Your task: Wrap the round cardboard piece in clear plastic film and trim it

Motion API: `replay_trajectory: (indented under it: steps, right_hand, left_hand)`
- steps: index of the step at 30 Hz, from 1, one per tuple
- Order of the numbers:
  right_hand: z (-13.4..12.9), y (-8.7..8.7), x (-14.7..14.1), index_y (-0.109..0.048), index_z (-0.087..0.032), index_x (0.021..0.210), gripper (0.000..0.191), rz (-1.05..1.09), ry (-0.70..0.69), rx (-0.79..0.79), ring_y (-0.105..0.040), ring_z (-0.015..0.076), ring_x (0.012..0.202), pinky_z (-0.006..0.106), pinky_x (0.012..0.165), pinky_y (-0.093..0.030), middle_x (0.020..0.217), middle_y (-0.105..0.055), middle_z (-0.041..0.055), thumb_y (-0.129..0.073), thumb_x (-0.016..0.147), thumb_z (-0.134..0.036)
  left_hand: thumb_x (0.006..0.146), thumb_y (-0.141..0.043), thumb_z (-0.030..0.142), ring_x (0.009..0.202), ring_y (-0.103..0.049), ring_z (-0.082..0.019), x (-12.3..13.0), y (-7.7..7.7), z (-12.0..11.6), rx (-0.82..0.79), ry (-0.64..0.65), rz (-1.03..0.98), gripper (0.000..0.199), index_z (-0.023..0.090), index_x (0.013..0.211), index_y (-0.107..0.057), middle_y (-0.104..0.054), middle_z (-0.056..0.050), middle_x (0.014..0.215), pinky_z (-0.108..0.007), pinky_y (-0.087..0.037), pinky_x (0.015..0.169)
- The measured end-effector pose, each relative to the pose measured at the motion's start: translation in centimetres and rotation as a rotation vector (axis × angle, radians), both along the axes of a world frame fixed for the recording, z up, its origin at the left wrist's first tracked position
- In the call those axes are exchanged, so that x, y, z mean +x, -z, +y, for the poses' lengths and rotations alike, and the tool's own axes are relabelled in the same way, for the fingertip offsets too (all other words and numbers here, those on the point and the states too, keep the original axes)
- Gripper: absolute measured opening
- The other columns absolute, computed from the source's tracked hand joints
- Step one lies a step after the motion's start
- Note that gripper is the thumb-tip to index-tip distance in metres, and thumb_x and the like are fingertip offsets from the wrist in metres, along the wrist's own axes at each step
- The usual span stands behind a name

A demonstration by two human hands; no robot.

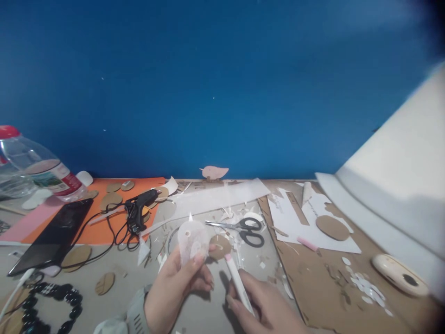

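Note:
Between the thumb and fingers of my left hand (182, 283) is a pale, bird-shaped paper cutout (193, 239), with a small pointed tip on top and a little round eye mark. My right hand (264, 301) is wrapped round a white marker (239, 285), its pink tip pointing up toward the cutout but apart from it. Just behind the hands lie grey-handled scissors (248, 229) with their blades to the left. A round cardboard disc (220, 247) rests on the table close to my left fingertips.
A black hot glue gun (137, 211) with its cord lies on orange paper (100, 232). At left are a phone (52, 236), a bottle (45, 167) and a beaded bracelet (73, 297). Cardboard (306, 278) covers the right side; a pink bird cutout (215, 172) stands against the blue wall.

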State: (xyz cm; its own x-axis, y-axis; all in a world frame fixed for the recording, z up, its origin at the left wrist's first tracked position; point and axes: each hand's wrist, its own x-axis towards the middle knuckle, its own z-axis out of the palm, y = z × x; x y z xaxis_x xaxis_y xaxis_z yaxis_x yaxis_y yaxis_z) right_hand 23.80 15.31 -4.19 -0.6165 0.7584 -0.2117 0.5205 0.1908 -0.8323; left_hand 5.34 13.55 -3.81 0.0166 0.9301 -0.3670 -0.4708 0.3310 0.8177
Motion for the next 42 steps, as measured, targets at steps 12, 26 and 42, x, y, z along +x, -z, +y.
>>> replay_trajectory:
  steps: [12,26,42]
  right_hand:
    - [-0.1,-1.7,-0.3,-0.055,-0.025,0.092,0.02,-0.371,-0.085,0.096,-0.062,0.0195,0.062,0.024,0.049,-0.031,0.071,-0.068,0.0017,-0.055,0.077,-0.037]
    - [-3.1,1.4,-1.3,-0.052,-0.023,0.074,0.02,-0.717,-0.162,0.712,-0.062,0.0202,0.042,0.029,0.038,-0.005,0.057,-0.065,-0.0001,-0.063,0.076,-0.039]
    - [-2.6,-2.9,-1.9,-0.056,-0.018,0.091,0.046,-0.7,-0.204,0.353,-0.064,0.0282,0.061,0.029,0.048,-0.038,0.075,-0.07,0.0114,-0.047,0.079,-0.062]
  left_hand:
    - [0.081,-0.05,0.055,0.055,-0.058,-0.016,-0.2,-0.1,0.0,-0.056,0.001,-0.104,0.055,0.004,0.09,-0.068,-0.064,-0.01,0.062,-0.025,-0.05,0.052]
    - [0.081,-0.046,0.054,0.047,-0.049,-0.016,0.1,-0.9,-0.6,0.043,-0.078,0.304,0.047,0.019,0.053,-0.059,-0.054,-0.001,0.046,-0.026,-0.046,0.055]
    - [0.077,-0.058,0.045,0.062,-0.054,-0.015,-0.1,-1.2,-0.5,0.211,-0.166,0.617,0.027,0.018,0.073,-0.063,-0.063,-0.001,0.065,-0.022,-0.045,0.06]
